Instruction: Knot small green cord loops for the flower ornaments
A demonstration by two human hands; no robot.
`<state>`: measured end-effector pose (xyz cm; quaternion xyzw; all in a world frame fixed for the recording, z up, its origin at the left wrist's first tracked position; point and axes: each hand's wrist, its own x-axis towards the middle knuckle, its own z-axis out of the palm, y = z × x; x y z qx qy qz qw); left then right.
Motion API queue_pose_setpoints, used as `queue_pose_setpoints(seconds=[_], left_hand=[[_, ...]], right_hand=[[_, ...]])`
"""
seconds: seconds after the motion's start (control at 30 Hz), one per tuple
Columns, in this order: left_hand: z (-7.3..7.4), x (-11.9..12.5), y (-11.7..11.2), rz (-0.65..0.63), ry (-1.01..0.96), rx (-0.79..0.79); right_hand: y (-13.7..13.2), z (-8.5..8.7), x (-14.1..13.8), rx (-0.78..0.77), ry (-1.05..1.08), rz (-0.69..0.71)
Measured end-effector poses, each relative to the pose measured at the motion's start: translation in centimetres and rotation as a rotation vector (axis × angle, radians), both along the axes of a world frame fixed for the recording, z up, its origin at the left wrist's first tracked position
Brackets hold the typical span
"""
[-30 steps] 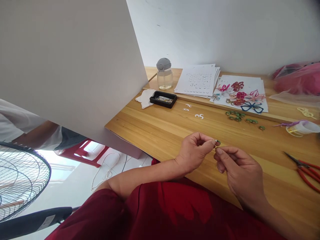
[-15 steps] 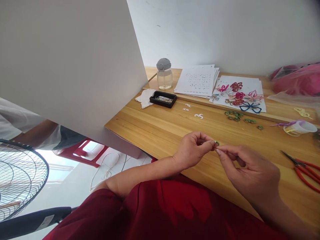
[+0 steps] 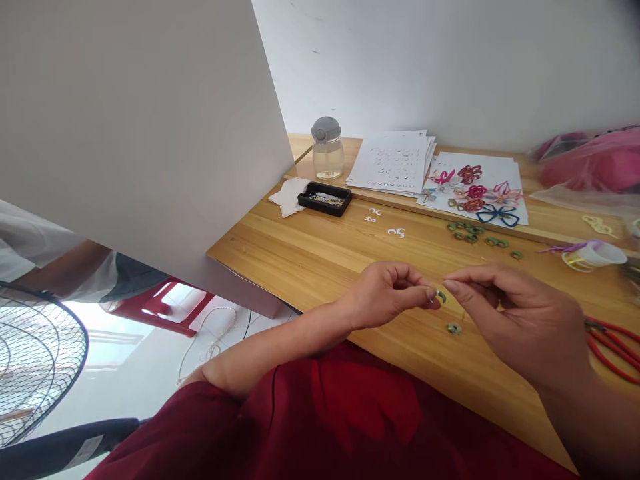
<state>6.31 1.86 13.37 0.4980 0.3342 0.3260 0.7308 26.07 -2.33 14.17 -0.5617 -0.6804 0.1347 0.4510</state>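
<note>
My left hand [image 3: 390,293] is closed in a pinch on a small green wrapped piece [image 3: 441,296] just above the wooden table [image 3: 320,260]. My right hand [image 3: 520,327] is also closed in a pinch, its thumb and forefinger tips right beside that piece; what it holds, perhaps a fine thread, is too thin to make out. A second small green ring [image 3: 453,328] lies on the table just below the fingertips. Several more green pieces [image 3: 475,233] lie farther back.
Red-handled scissors [image 3: 613,343] lie at the right. Farther back are a black tray [image 3: 325,198], a lidded jar [image 3: 327,148], white sheets [image 3: 393,160], a sheet with coloured flower shapes [image 3: 475,190], a tape roll [image 3: 583,257] and pink bags [image 3: 595,163]. A white board [image 3: 140,133] stands left; a fan [image 3: 35,360] below.
My right hand has risen and shifted right, its fingers pulling slightly away from the left hand's pinch. A green ring now shows on the table beneath the fingertips.
</note>
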Motion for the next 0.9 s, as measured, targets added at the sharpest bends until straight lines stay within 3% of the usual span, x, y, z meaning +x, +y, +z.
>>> queue_pose_setpoints(seconds=[0.23,0.37,0.47,0.57,0.7,0.8,0.9], left_hand=[[0.4,-0.2,0.3,-0.008,-0.025,0.028],[-0.2,-0.2,0.5,0.088,-0.005,0.143],[-0.6,-0.1,0.6,0.187,0.007,0.162],[-0.8,0.2,0.7,0.253,-0.014,0.113],[-0.7,0.5,0.7,0.279,-0.003,0.094],[-0.7,0.4,0.7,0.250,0.052,0.106],[-0.9,0.1,0.6,0.177,0.098,0.124]], right_hand=[[1.6,-0.4,0.2,-0.309,0.402,0.100],[1.9,-1.7,-0.7,-0.599,0.771,0.146],[1.3,-2.6,-1.6,-0.678,0.880,0.148],[0.1,-3.0,-2.2,-0.547,0.707,0.122],[-1.3,-2.6,-2.2,-0.220,0.214,0.012],[-1.6,-1.7,-1.7,0.062,-0.098,0.006],[-1.3,-0.5,-1.3,0.173,-0.227,0.033]])
